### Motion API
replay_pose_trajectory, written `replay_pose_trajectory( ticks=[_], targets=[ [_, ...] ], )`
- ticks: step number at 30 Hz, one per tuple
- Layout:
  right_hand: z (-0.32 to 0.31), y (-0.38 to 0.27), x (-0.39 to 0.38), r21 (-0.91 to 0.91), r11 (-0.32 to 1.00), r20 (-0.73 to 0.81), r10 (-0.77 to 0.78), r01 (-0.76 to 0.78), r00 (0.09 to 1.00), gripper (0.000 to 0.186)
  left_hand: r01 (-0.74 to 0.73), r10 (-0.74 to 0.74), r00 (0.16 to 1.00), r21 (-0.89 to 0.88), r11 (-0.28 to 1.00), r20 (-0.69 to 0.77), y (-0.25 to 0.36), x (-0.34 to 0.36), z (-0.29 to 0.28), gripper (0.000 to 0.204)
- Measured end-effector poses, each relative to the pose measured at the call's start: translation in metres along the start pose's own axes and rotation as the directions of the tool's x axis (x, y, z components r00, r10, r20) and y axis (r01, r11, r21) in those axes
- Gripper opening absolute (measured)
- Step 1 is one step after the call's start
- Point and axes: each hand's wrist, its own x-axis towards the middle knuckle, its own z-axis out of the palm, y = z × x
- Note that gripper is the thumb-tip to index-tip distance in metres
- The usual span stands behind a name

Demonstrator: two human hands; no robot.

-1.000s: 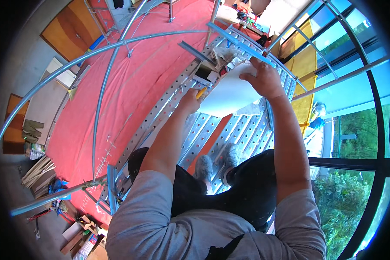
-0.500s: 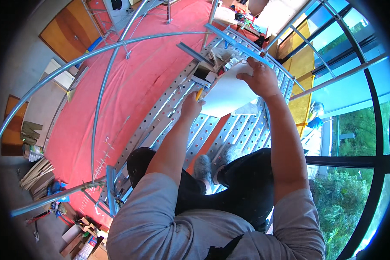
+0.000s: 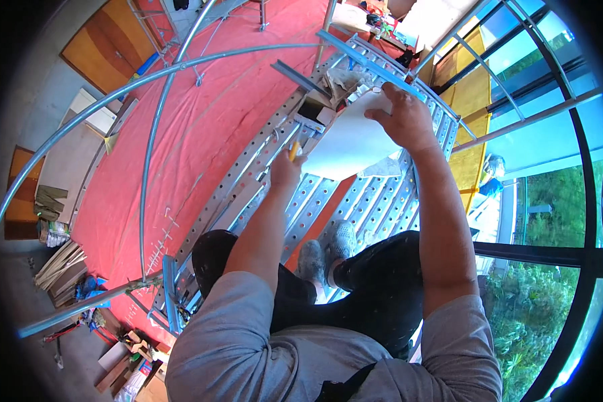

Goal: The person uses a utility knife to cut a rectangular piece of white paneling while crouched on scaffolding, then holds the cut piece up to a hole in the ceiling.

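A white sheet (image 3: 352,144), curved and smooth, lies above the perforated metal platform (image 3: 318,211) in front of me. My right hand (image 3: 405,117) is at its upper right edge, thumb and fingers closed on it. Just left of the sheet is my left hand (image 3: 287,167), closed around a slim yellow tool (image 3: 294,150); too little of the tool shows to tell its kind. An open cardboard box (image 3: 313,110) sits beyond my left hand. Crumpled plastic wrapping (image 3: 345,82) lies past the box, near the sheet's far end.
Grey metal tubes (image 3: 161,127) arch along my left above a red floor covering (image 3: 114,208). A metal channel (image 3: 301,78) and a blue rail (image 3: 368,63) lie at the far end. Windows (image 3: 549,181) and yellow boards (image 3: 472,114) stand on the right. My feet (image 3: 325,254) rest on the platform.
My left hand has moved left and slightly toward me with the yellow tool, away from the sheet's edge. My right hand stays on the sheet, nearly unmoved.
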Motion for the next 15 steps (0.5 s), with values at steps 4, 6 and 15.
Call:
replay_pose_trajectory(
  ticks=[4, 6, 15],
  targets=[
    [0.0, -0.005, 0.003, -0.009, 1.0, 0.027, 0.013, -0.013, 1.0, 0.05, 0.16, -0.15, 0.95, 0.015, 0.987, -0.273, -0.047, 0.027, -0.041, 0.054],
    [0.0, 0.001, 0.0, -0.007, 1.0, 0.02, 0.008, -0.007, 1.0, 0.05, 0.184, -0.158, 0.944, 0.064, 0.981, -0.289, -0.056, 0.025, -0.043, 0.049],
    [0.002, 0.002, 0.007, 0.025, 0.996, 0.02, 0.08, -0.081, 0.997, 0.05, 0.138, -0.137, 0.99, 0.13, 0.982, -0.015, -0.044, -0.059, 0.027, 0.037]
  ],
)
